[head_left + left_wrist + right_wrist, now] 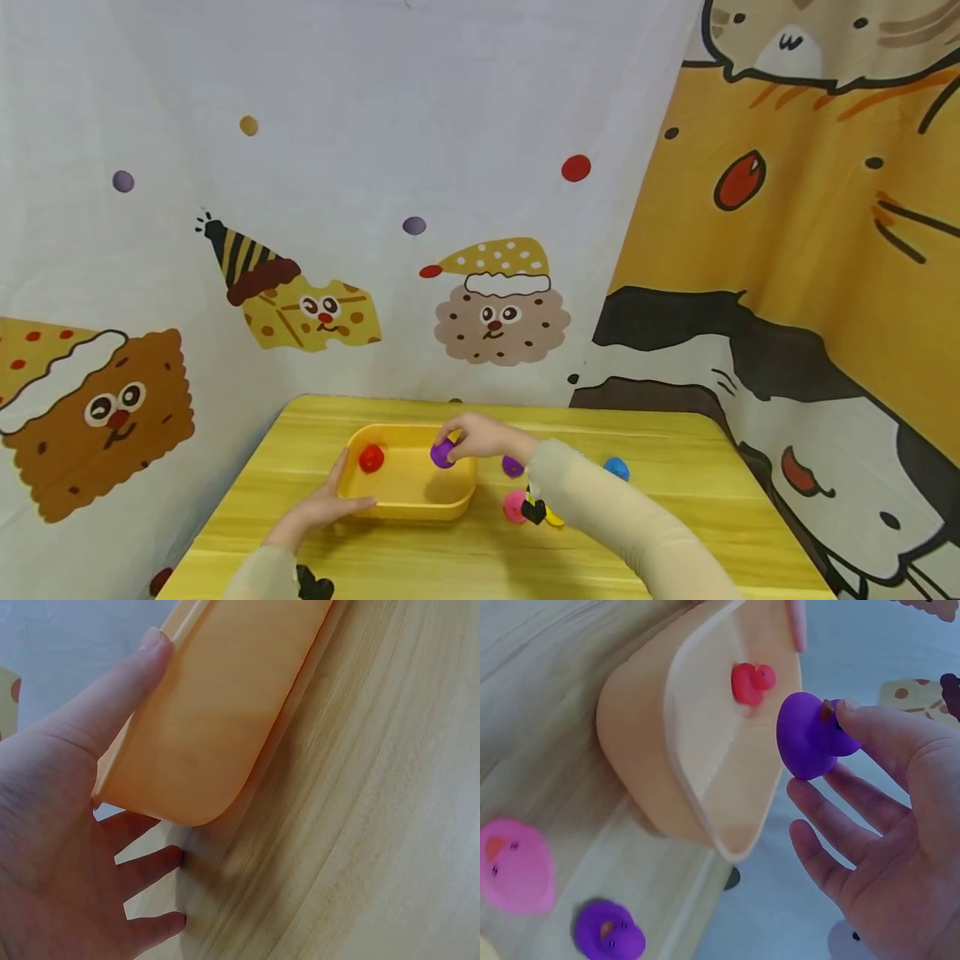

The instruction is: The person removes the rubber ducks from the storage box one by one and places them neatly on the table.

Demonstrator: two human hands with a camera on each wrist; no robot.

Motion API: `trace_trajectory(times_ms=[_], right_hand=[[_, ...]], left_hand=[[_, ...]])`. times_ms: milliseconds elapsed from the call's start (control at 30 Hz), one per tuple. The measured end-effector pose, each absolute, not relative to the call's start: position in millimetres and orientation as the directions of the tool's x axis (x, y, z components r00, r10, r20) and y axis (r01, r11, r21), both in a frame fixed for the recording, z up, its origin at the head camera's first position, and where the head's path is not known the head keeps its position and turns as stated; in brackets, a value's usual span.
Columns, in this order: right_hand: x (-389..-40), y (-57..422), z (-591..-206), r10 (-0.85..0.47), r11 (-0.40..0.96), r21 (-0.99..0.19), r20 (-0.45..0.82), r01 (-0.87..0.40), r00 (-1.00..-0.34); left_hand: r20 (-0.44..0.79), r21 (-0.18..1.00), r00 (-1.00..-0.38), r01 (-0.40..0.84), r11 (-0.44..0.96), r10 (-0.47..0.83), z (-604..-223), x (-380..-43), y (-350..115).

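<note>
My right hand [483,436] pinches a purple rubber duck [814,735] between thumb and fingers, over the right part of a yellow-orange plastic bin [408,510]. Inside the bin, toward its left end, sits a red rubber duck [371,457]. My left hand [326,497] holds the bin's left end, with the thumb along the rim [184,630] and the other fingers spread round the corner in the left wrist view.
Right of the bin, a second purple duck [513,466], a pink duck [515,507] and a blue duck [617,468] rest on the wood-patterned table [420,567]. A yellow thing [554,517] shows partly behind the right sleeve. A printed curtain [480,100] hangs behind.
</note>
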State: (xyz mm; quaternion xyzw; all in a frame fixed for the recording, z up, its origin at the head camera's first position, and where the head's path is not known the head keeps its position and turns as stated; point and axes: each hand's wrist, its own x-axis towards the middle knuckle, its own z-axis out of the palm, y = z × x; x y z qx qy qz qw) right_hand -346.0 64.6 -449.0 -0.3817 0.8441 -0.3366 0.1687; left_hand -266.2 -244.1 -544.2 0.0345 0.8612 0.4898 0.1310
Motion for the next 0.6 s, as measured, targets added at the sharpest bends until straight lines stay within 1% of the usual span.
trace_trajectory(times_ms=[200, 367, 600], right_hand=[[-344, 84, -444, -0.735, 0.514, -0.686, -0.043, -0.515, -0.676], [-342, 100, -441, -0.732, 0.522, -0.686, -0.054, -0.508, -0.679], [-336, 126, -437, -0.716, 0.536, -0.679, -0.05, -0.502, -0.697]], left_hand=[[-0.2, 0.856, -0.961, -0.076, 0.511, 0.191, -543, -266, -245], [-0.194, 0.869, -0.958, -0.068, 0.491, 0.21, -545, -267, -248], [-0.205, 0.854, -0.958, -0.075, 0.515, 0.201, -546, -270, -246]])
